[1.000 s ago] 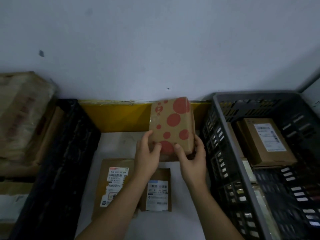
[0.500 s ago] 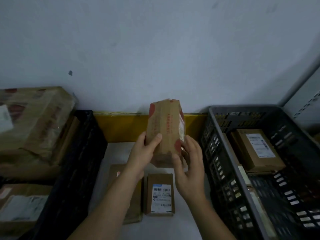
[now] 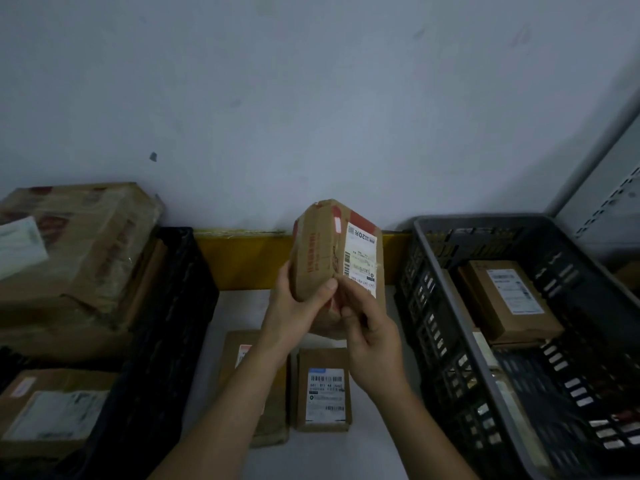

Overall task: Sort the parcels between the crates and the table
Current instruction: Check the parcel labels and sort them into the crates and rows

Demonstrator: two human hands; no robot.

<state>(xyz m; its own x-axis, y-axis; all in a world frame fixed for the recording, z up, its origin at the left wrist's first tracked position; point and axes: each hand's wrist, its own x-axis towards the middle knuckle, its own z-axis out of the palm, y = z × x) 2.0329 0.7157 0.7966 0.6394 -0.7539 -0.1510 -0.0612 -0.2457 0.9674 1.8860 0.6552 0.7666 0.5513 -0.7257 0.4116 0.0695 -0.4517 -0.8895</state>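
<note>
Above the white table (image 3: 391, 445), between two plastic crates, a person holds a taped cardboard parcel (image 3: 322, 258) upright in both hands, apparently so that its white shipping label (image 3: 360, 259) faces the camera and can be read before the parcel is assigned a place. The left hand (image 3: 294, 308) grips the parcel's left side, thumb laid across the near face; the right hand (image 3: 372, 336) cups its lower right corner with curled fingers. The parcel is clear of the table and of both crates, roughly midway between them and just in front of the yellow strip (image 3: 242, 258) along the far wall.

Two parcels lie flat on the table below the hands, labels up: a larger one (image 3: 266, 410) at left, partly hidden by the left forearm, and a smaller one (image 3: 323, 389) just beside it. The grey crate (image 3: 450, 306) at right holds at least one labelled box (image 3: 509, 299) towards its far end; other items nearer the camera are too dim to count. The black crate (image 3: 166, 327) at left holds two visible parcels, a large wrapped box (image 3: 69, 251) at the far end and a labelled one (image 3: 52, 410) nearer. Counted, that makes one parcel in hand, two on the table and three plainly visible in the two crates.
</note>
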